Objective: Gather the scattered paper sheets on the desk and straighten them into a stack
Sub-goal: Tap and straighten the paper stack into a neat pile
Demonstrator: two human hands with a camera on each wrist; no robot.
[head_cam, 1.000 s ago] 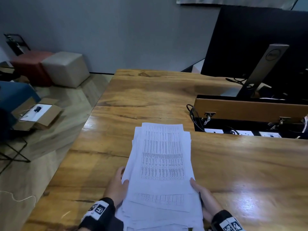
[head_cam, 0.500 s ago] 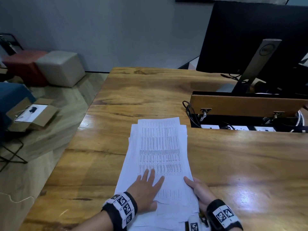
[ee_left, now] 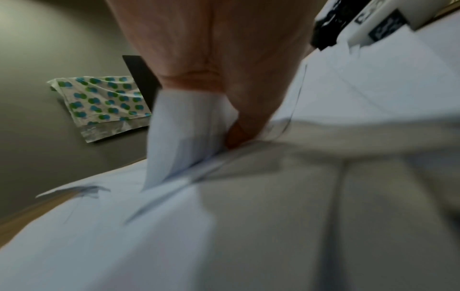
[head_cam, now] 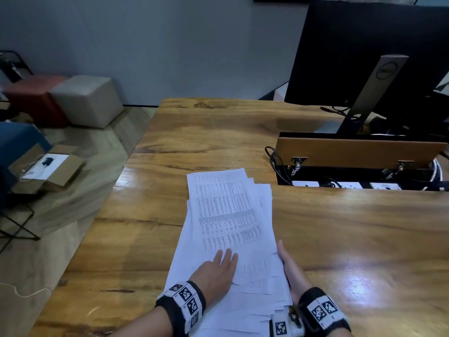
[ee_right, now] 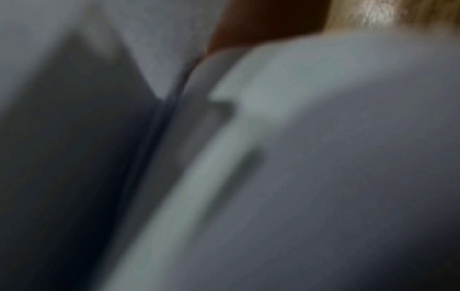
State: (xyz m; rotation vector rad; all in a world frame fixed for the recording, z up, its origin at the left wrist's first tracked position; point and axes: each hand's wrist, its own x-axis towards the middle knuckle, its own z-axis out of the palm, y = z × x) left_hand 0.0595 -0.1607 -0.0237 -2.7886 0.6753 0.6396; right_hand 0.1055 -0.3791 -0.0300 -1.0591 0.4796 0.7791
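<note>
Paper sheets (head_cam: 228, 229) fan away lengthwise from both grips: left hand (head_cam: 216, 273) flat atop, right hand (head_cam: 290, 271) straight-fingered against their right edge (holding nothing).

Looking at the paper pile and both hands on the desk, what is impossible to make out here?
- Printed text on the top sheet: head view, too small to read.
- Near end of the paper pile: head view, cut off by the bottom edge.
- Right hand fingers: head view, partly under the pile's edge; right wrist view is only blur.
- Left hand fingertips: left wrist view, hidden by a lifted sheet and blur.
</note>
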